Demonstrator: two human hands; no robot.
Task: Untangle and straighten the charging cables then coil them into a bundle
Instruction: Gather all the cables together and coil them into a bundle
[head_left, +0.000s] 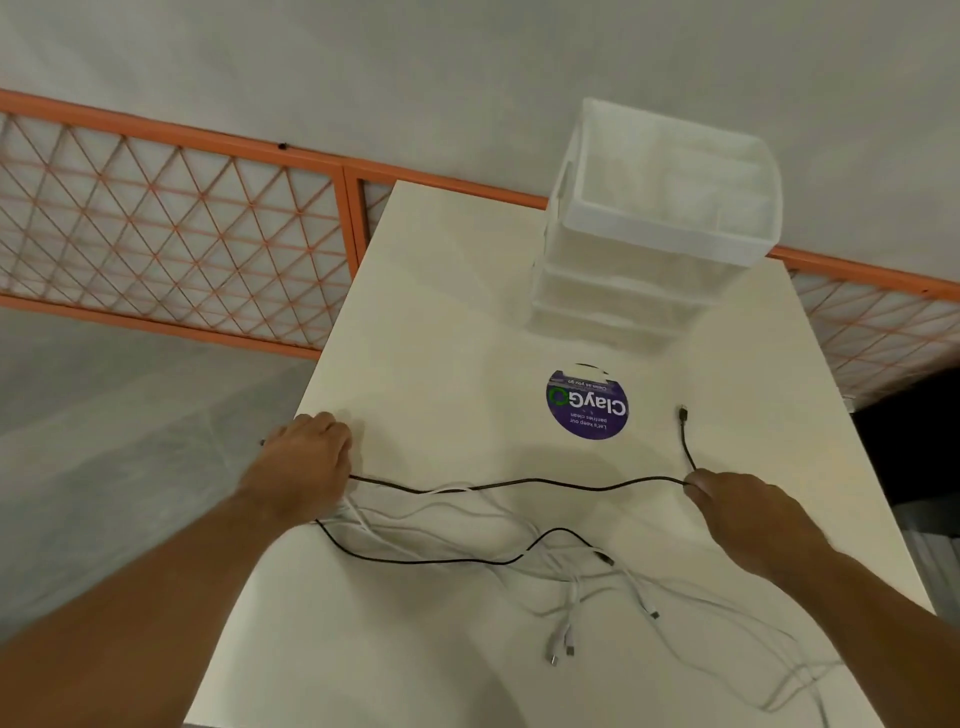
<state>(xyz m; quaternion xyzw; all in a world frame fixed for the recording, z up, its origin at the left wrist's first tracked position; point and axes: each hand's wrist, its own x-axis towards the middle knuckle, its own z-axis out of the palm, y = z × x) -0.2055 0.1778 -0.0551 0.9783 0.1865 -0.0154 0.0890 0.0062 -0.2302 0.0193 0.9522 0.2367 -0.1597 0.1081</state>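
White tabletop (441, 312) before an orange lattice fence (171, 228), stacked clear bins (649, 228) at its far edge, purple sticker (587, 405) mid-table, left hand (304, 462) curled over the black cable (519, 483) at the left edge, right hand (737, 512) pinching it near the right edge, tangled white cables (576, 587) toward the near right corner.

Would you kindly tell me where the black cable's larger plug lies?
In the head view, the plug lies on the table's right side, just right of the purple sticker and beyond the right hand pinching that cable.
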